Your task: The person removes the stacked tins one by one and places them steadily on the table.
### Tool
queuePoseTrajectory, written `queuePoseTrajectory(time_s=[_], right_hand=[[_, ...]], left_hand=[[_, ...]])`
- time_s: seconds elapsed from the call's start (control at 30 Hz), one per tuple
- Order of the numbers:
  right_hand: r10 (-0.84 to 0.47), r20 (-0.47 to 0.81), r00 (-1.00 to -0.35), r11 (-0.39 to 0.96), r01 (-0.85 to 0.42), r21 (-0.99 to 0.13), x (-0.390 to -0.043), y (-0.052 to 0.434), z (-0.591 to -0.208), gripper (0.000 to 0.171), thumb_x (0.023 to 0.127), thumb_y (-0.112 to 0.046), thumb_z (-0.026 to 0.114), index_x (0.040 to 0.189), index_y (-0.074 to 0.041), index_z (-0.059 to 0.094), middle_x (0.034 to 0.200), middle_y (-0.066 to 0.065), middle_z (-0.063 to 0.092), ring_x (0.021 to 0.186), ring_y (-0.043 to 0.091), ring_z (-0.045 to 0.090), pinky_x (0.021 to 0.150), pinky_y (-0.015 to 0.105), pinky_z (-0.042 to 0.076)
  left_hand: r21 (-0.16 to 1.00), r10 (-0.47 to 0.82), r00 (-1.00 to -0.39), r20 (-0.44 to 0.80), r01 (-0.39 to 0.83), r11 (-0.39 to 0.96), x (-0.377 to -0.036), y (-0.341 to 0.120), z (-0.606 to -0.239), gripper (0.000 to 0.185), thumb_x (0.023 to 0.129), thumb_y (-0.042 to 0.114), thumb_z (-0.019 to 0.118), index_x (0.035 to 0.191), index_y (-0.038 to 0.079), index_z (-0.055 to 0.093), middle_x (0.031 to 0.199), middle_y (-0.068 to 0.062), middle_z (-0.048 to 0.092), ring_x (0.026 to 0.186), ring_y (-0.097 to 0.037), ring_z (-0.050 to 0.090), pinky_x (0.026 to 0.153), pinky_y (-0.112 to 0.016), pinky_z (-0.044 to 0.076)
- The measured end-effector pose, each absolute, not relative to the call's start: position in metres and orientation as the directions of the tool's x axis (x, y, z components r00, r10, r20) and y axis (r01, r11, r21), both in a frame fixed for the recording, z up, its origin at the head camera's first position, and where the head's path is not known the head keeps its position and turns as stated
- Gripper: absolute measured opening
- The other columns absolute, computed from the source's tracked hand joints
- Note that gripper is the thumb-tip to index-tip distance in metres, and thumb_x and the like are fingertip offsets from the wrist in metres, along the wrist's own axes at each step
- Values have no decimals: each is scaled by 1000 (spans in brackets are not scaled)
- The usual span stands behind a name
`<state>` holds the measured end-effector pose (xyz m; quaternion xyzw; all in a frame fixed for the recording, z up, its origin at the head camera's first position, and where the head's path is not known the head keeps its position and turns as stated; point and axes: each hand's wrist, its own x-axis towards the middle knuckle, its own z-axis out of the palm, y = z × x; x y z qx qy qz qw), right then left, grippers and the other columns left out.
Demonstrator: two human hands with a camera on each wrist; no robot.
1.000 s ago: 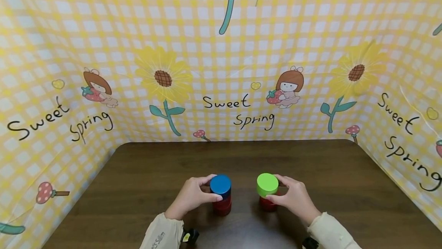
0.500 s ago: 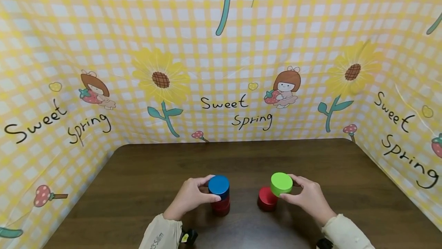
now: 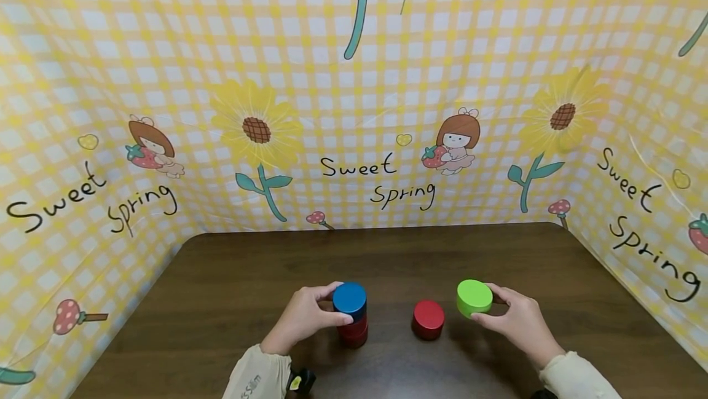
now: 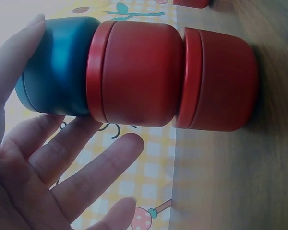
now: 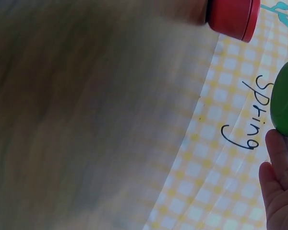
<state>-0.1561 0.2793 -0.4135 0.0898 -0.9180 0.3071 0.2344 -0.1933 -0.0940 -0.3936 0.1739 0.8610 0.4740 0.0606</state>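
A stack of round tins stands on the dark wooden table point(image 3: 232, 288): a blue tin point(image 3: 350, 299) point(image 4: 57, 67) on top of two red tins point(image 4: 134, 79). My left hand point(image 3: 306, 316) grips the blue tin between thumb and fingers. A single red tin point(image 3: 428, 319) point(image 5: 230, 17) sits alone on the table to the right of the stack. My right hand point(image 3: 511, 322) holds a green tin point(image 3: 474, 297) point(image 5: 285, 98) just above the table, to the right of the single red tin.
A yellow checked backdrop point(image 3: 354, 110) with sunflowers and "Sweet Spring" lettering walls in the table at the back and on both sides. Bare tabletop lies behind the tins and toward both side walls.
My right hand lifted the green tin off the single red tin and carried it to the right, uncovering the red tin. The left hand and its stack stayed put.
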Motion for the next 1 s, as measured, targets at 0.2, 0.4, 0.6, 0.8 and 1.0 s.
queuePoseTrajectory(time_s=[0.2,0.4,0.6,0.8,1.0], right_hand=[[-30,483,-875,803,-309,-509,-154,285,-413,58,60,-17,90,108,7,68,96,16,70,89,34,66,73,46,53],[-80,448,-890,770,-341,-540,-157,290,-418,57,60,-16,90,108,7,68,97,14,71,88,22,66,74,38,53],[-169,346,-923,709,-358,-607,-170,301,-422,57,64,-19,88,111,7,67,100,11,70,88,7,61,76,29,51],[-316,205,-926,685,-373,-626,-179,305,-417,61,70,-24,86,115,10,63,100,9,70,87,11,64,73,27,51],[-394,166,-904,694,-411,-590,-188,302,-415,62,71,-26,85,115,11,62,102,12,69,88,17,66,72,28,52]], left_hand=[[836,356,-932,65,246,491,-192,-95,-393,73,75,30,82,132,-6,53,107,-17,69,95,-27,67,83,-48,52],[829,367,-927,77,264,493,-192,-95,-393,72,77,31,81,133,-5,53,110,-19,68,98,-29,66,81,-46,53],[814,384,-919,88,289,504,-192,-95,-393,71,79,31,79,133,-5,53,115,-21,65,103,-33,64,83,-48,52],[810,386,-918,87,291,509,-192,-96,-392,70,79,32,79,133,-5,53,115,-21,65,103,-32,64,84,-48,52],[810,385,-919,81,286,512,-192,-96,-391,71,78,32,79,133,-5,53,115,-20,66,103,-33,63,83,-48,52]])
